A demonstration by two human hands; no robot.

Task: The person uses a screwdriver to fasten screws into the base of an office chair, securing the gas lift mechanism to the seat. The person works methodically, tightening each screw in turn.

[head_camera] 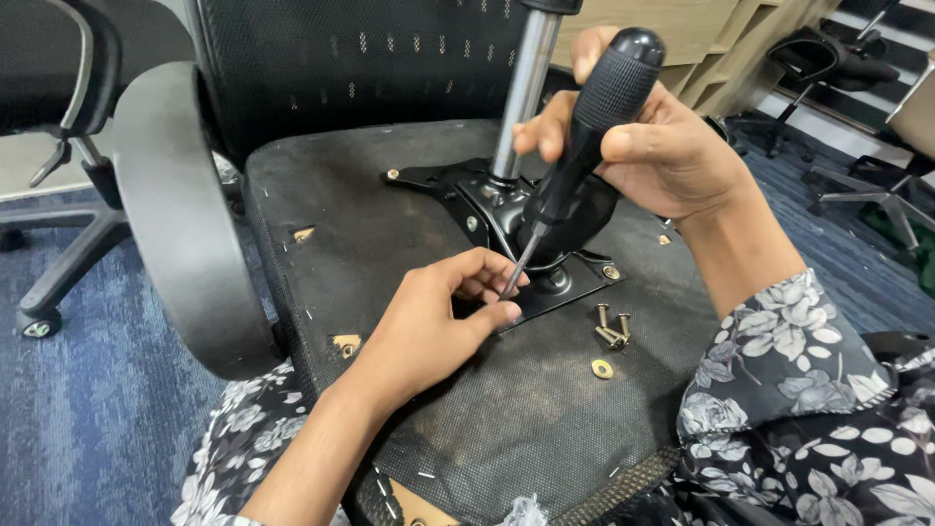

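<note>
An office chair lies upside down, its black fabric seat underside (506, 409) facing me. A black metal mounting plate (570, 282) with a chrome gas cylinder (521, 97) is fixed to it. My right hand (653, 146) grips the black handle of a screwdriver (584, 146), its shaft angled down to the plate's near left corner. My left hand (429, 326) rests on the seat, fingers pinching the shaft tip near that corner. Several loose screws (612, 329) and a brass washer (602, 368) lie on the fabric just right of the plate.
The chair's black armrest (185, 224) curves at the left, the mesh backrest (370, 58) behind. Another chair's base and wheel (39, 321) stand on blue carpet at far left. More chair bases (867, 185) and wooden cabinets (701, 29) lie at the upper right.
</note>
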